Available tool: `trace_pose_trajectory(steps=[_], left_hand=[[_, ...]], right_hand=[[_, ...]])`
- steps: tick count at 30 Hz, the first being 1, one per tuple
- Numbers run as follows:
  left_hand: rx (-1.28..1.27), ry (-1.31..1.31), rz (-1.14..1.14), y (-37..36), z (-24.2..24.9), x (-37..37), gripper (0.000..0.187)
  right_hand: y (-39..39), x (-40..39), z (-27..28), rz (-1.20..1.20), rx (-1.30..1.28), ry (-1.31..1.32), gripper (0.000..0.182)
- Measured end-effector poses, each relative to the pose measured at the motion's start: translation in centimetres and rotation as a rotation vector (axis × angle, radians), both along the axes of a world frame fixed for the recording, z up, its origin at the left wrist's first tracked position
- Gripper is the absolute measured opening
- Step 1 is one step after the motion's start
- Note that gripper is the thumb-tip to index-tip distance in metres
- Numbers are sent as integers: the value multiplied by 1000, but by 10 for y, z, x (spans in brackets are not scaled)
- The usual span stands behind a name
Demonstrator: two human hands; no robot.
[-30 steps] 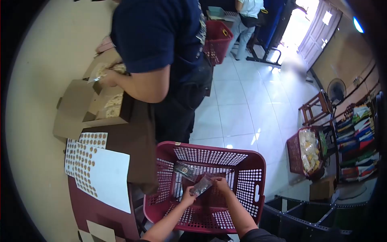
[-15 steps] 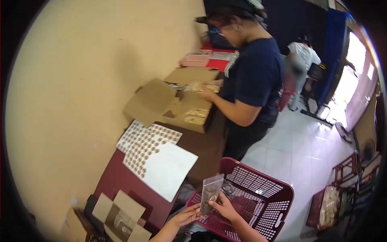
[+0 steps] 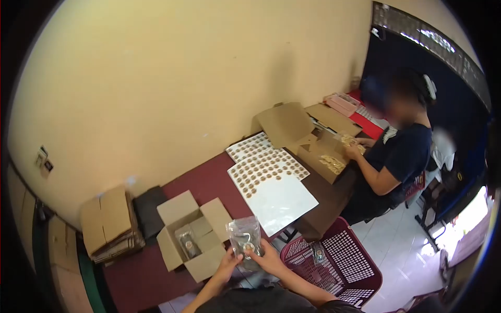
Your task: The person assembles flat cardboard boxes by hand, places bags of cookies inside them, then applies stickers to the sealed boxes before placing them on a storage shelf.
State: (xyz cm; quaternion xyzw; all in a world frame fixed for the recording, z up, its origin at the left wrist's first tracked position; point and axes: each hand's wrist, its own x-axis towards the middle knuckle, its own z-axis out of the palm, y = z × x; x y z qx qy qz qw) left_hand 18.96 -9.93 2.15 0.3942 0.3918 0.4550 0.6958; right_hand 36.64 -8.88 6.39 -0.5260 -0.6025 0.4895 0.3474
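A clear zip-top plastic bag (image 3: 244,229) with a small round sticker on its front is held upright in front of me. What lies inside it is not clear. My left hand (image 3: 228,265) pinches its lower left edge. My right hand (image 3: 267,256) grips the lower right, with the thumb near the sticker. Just left of my hands stands an open cardboard box (image 3: 209,261), flaps spread, with a similar filled bag (image 3: 188,244) inside. To the right is a maroon plastic basket (image 3: 347,250), which has another small bag (image 3: 319,254) in it.
Sheets of round stickers (image 3: 266,169) and a white sheet (image 3: 282,203) lie on the maroon table (image 3: 201,175). Folded cardboard (image 3: 107,219) is stacked at the left. A co-worker (image 3: 402,156) handles gold-coloured pieces over an open box (image 3: 318,161).
My view has swung left, bringing the open box and cardboard stack further into sight. The bag has moved from over the basket toward the box, and my left fingers have closed on it.
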Motion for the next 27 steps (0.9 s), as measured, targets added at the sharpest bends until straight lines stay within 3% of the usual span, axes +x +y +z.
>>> trace_pose_trajectory(steps=[2,5,8,10,12,14,18,20,27], left_hand=[[-34,-80,53,6,14,-9,45],[-108,-190,130,10,32,-37,43],[7,-55,171,18,45,-57,42],[313,186,193,17,46,-66,41],[289,229,192,11,60,-74,41],[288,261,184,8,62,-81,41],[220,84,332,11,52,-91,42],[293,358,367,15,45,-101,41],[285,286,600,32,53,-153,51]], right_hand=[[2,-34,18,-165,186,203,49],[9,-58,21,-78,132,141,37],[16,-79,24,-21,178,117,43],[15,-94,31,-11,121,143,46],[16,-111,20,-75,192,170,45],[20,-117,19,-23,0,334,39],[24,-125,34,97,-41,113,35],[31,-134,25,169,-51,83,37],[82,-189,16,340,-62,269,46]])
